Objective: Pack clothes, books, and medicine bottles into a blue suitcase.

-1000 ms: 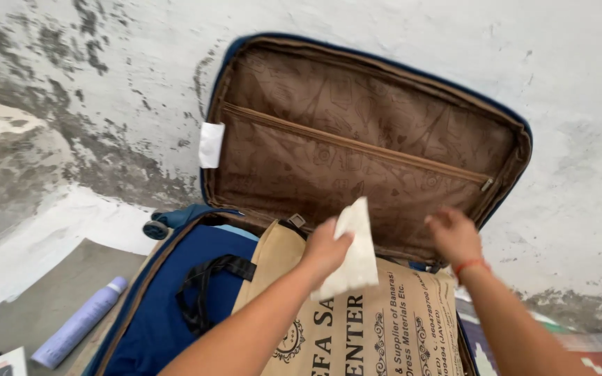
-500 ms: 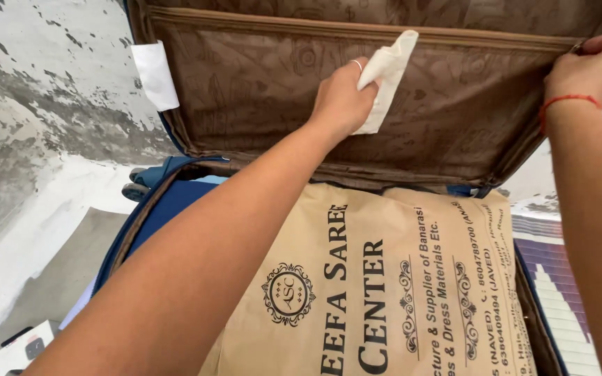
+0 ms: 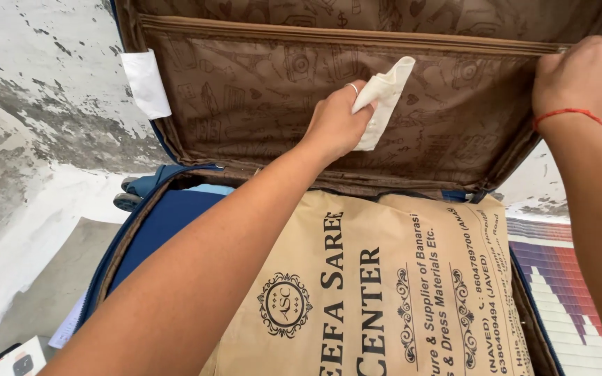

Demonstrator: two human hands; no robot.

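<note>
White folded cloth (image 3: 383, 97): pinched in left hand (image 3: 336, 125), against brown lid lining (image 3: 245, 90) below zip line. Right hand (image 3: 580, 76): closed on zip's right end. White rectangular tag (image 3: 145, 83): lid's left edge. Tan printed bag (image 3: 384, 292): flat in suitcase base. White box (image 3: 15, 358): floor, lower left.

The tan bag (image 3: 384, 299) fills the suitcase floor, leaving only a narrow gap along the blue left side (image 3: 155, 230).
</note>
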